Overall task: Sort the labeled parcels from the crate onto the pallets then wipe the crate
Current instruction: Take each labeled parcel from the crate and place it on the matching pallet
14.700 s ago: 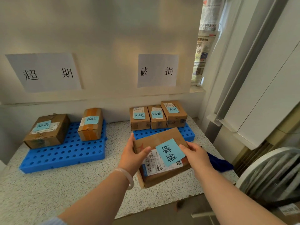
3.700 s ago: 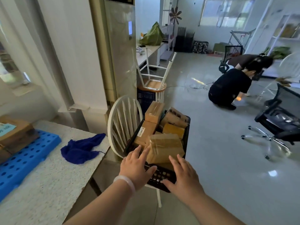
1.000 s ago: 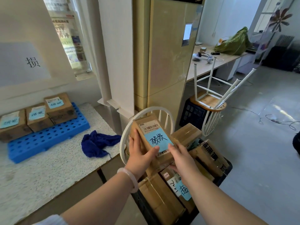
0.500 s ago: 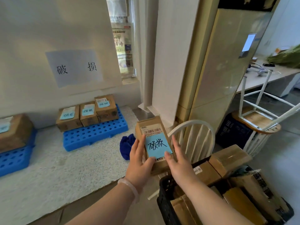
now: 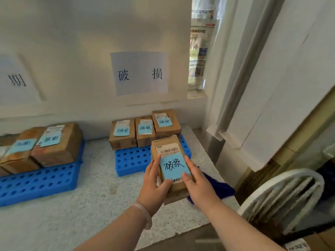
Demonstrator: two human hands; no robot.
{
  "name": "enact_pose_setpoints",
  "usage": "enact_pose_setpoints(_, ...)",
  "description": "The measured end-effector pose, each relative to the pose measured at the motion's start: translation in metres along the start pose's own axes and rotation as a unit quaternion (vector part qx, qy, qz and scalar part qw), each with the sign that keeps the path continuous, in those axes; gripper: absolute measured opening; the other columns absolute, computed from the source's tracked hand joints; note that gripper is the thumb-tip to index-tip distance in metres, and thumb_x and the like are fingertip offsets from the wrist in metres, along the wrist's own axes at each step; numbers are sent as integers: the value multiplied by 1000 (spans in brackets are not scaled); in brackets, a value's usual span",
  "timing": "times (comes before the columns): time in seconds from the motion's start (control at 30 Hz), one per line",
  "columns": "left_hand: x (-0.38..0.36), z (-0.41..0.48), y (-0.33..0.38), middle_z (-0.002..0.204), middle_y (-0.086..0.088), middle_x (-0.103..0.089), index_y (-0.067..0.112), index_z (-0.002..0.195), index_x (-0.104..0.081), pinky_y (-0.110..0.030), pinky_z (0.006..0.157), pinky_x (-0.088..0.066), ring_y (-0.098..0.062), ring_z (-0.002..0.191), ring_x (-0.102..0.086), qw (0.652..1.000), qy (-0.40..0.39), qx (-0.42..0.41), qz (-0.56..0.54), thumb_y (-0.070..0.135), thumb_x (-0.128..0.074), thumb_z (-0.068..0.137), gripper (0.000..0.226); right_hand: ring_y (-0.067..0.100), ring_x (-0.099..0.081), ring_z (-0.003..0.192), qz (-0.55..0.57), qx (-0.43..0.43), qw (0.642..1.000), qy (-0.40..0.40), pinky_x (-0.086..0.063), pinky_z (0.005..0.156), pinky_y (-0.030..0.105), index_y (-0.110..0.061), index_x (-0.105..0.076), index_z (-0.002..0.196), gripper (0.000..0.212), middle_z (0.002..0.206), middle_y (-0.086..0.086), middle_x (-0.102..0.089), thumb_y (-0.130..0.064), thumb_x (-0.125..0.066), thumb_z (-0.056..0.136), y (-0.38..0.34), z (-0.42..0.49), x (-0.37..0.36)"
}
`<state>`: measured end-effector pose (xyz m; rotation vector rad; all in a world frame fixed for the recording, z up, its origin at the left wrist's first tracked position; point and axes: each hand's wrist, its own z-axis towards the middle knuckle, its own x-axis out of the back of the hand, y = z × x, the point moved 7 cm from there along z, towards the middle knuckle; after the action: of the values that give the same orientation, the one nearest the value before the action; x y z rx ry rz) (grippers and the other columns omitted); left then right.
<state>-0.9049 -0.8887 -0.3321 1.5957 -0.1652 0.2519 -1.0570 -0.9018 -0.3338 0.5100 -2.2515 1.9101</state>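
The left hand (image 5: 154,186) and the right hand (image 5: 197,187) clamp a small brown cardboard parcel with a pale blue handwritten label (image 5: 173,167), one on each long edge, thumbs on the label's lower corners. The parcel hangs between them above the speckled white counter (image 5: 90,205), by the near right corner of the small blue perforated plastic pallet (image 5: 132,160). That pallet carries a row of three labelled cardboard boxes (image 5: 145,131). A dark blue cloth (image 5: 220,187) lies under the right hand.
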Motion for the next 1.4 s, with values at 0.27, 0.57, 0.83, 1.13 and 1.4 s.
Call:
enact_pose_setpoints(0.27,92,57,-54,147,10,-29,72,124,-15,-45,112,-37,-13,134,-33,998,3,59,-11,32,-64,81,77,7,-47,120,-47,-22,997,-52,-46,101,34,-52,-20,149,55,138,-13,-42,-40,-45,101,-22,69,-96)
enact_pose_setpoints(0.57,142,92,-95,145,10,-26,59,142,-9,-47,113,-34,-13,135,-31,996,-2,93,-16,52,-66,69,93,5,-44,113,-80,-57,989,-112,-38,85,22,-53,-21,147,52,131,-18,-37,-33,-42,103,-34,126,-144)
enact_pose_setpoints(0.83,194,144,-132,160,-1,-15,42,153,-6,-51,113,-31,-27,144,-26,980,85,180,7,44,-64,88,86,4,-60,105,-90,-96,978,-161,-52,93,34,-67,-34,130,50,124,-20,-54,-28,-46,102,-18,168,-167)
enact_pose_setpoints(1.13,215,172,-158,111,7,-60,22,138,-45,-20,71,-44,-6,93,-57,971,96,219,15,25,-65,92,51,1,-65,98,-48,-113,976,-177,-57,86,30,-51,-45,136,49,119,-21,-57,-17,-51,100,-18,211,-187)
enact_pose_setpoints(1.4,213,171,-162,98,11,-55,21,119,-47,-17,63,-41,0,82,-52,948,202,243,-47,24,-73,86,42,11,-17,144,-169,-3,984,-58,-25,115,36,-45,-32,146,49,158,-10,-16,-36,-47,101,-30,221,-173)
